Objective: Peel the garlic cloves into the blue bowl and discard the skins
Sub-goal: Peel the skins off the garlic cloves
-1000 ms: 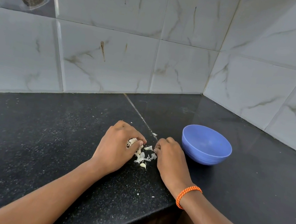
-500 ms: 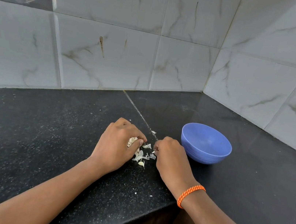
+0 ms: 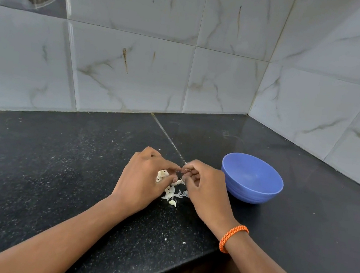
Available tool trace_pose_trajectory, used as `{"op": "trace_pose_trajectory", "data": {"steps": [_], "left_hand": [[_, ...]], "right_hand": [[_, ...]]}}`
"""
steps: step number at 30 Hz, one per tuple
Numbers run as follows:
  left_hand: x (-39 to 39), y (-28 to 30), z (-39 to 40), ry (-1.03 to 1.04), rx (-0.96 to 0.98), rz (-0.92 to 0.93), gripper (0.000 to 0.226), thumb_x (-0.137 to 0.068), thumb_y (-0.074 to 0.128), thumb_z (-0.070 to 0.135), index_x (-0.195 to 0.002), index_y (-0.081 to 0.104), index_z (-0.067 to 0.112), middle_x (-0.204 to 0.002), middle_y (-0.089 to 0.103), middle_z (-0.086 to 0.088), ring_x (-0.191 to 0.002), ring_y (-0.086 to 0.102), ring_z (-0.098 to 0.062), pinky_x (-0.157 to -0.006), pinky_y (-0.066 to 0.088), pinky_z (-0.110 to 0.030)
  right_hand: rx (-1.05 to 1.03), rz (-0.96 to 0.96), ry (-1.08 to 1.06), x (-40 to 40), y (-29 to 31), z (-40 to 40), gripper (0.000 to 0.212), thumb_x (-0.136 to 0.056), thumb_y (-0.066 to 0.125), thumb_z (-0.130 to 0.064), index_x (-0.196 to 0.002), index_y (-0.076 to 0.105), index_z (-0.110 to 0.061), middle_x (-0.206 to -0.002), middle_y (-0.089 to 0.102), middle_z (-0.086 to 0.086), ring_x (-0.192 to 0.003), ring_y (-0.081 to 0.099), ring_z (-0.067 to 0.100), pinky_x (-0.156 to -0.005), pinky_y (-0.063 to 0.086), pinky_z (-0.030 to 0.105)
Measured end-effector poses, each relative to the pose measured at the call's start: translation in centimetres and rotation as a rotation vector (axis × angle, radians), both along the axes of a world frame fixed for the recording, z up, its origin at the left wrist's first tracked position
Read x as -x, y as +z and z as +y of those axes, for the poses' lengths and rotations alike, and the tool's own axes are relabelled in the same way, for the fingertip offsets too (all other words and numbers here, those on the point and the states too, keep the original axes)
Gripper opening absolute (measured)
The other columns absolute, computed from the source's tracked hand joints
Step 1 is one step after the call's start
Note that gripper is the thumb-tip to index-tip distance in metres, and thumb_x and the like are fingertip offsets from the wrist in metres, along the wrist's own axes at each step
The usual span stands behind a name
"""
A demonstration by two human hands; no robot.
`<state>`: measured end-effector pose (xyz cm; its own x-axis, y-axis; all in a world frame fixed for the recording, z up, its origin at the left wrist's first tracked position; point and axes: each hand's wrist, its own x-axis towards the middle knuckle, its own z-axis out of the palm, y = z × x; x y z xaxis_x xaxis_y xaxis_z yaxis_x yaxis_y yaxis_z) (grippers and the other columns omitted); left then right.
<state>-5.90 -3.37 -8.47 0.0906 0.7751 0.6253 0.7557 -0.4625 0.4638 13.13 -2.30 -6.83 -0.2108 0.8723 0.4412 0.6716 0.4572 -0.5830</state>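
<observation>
A small pile of garlic cloves and loose skins lies on the black counter between my hands. My left hand and my right hand are raised just above the pile, with their curled fingertips meeting. Between those fingertips they pinch a small garlic clove, of which only a sliver shows. More pale cloves peek out under my left palm. The blue bowl stands to the right of my right hand, close to it but apart, and its inside looks bare.
The black speckled counter runs left and back to grey marble-look tiled walls that meet in a corner behind the bowl. The counter's front edge is close below my wrists. Tiny skin flecks lie near that edge.
Both hands have lifted off the counter and come together, so that their fingertips now meet above the pile. The bowl and the pile have stayed where they were.
</observation>
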Motion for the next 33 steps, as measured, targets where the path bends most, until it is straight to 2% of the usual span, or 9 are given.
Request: {"op": "trace_pose_trajectory", "data": {"steps": [3,8,14,20,27,29,33], "left_hand": [[0.1,0.1,0.2,0.045,0.046,-0.007,0.025,-0.087,0.089,0.037,-0.11,0.082,0.045,-0.094,0.061,0.015,-0.101,0.055,-0.01,-0.087,0.05,-0.034],[0.3,0.1,0.2,0.101,0.074,-0.008,0.013,-0.093,0.083,0.033,-0.099,0.083,0.044,-0.089,0.068,0.019,-0.102,0.051,-0.005,-0.082,0.048,-0.032],[0.4,0.0,0.3,0.144,0.103,0.027,0.011,-0.093,0.082,0.03,-0.099,0.082,0.04,-0.09,0.072,0.021,-0.102,0.047,-0.007,-0.087,0.044,-0.033],[0.3,-0.1,0.3,0.126,0.11,0.02,0.01,-0.095,0.079,0.03,-0.099,0.082,0.039,-0.092,0.073,0.02,-0.105,0.047,-0.006,-0.09,0.041,-0.032],[0.3,-0.1,0.3,0.1,0.103,0.026,0.011,-0.095,0.079,0.029,-0.099,0.082,0.039,-0.09,0.073,0.02,-0.103,0.048,-0.007,-0.088,0.045,-0.033],[0.3,-0.2,0.3,0.092,0.11,0.029,0.012,-0.094,0.08,0.029,-0.099,0.082,0.04,-0.09,0.073,0.022,-0.103,0.048,-0.006,-0.087,0.043,-0.031],[0.4,-0.2,0.4,0.092,0.112,0.05,0.011,-0.089,0.085,0.03,-0.089,0.08,0.039,-0.09,0.071,0.024,-0.099,0.046,-0.005,-0.083,0.039,-0.031]], "right_hand": [[-0.027,0.079,0.008,0.0,0.2,0.1,0.014,-0.098,0.074,-0.01,-0.101,0.078,-0.023,-0.088,0.074,-0.014,-0.086,0.069,0.0,-0.076,0.057,0.016],[-0.021,-0.077,-0.004,-0.1,-0.3,0.2,0.012,-0.104,0.068,-0.023,-0.104,0.08,-0.025,-0.094,0.069,-0.012,-0.087,0.062,0.004,-0.077,0.051,0.024],[0.01,-0.231,-0.012,1.0,-0.3,-0.5,0.011,-0.102,0.069,-0.035,-0.108,0.077,-0.031,-0.105,0.061,-0.012,-0.104,0.051,0.006,-0.078,0.05,0.03],[0.061,-0.247,-0.03,1.5,-0.7,-0.6,0.012,-0.103,0.066,-0.023,-0.11,0.076,-0.025,-0.106,0.067,-0.004,-0.096,0.061,0.012,-0.075,0.047,0.028],[0.007,-0.305,-0.023,1.6,-0.8,-0.5,0.013,-0.108,0.057,-0.029,-0.107,0.068,-0.022,-0.111,0.057,-0.008,-0.105,0.052,0.012,-0.075,0.047,0.029],[-0.009,-0.312,-0.04,1.5,-0.8,-0.4,0.013,-0.108,0.058,-0.028,-0.105,0.069,-0.023,-0.111,0.058,-0.008,-0.105,0.052,0.012,-0.073,0.043,0.027],[-0.041,-0.339,-0.041,1.5,-0.8,-0.4,0.015,-0.108,0.06,-0.031,-0.11,0.073,-0.024,-0.11,0.058,-0.006,-0.106,0.053,0.013,-0.073,0.045,0.03]]}}
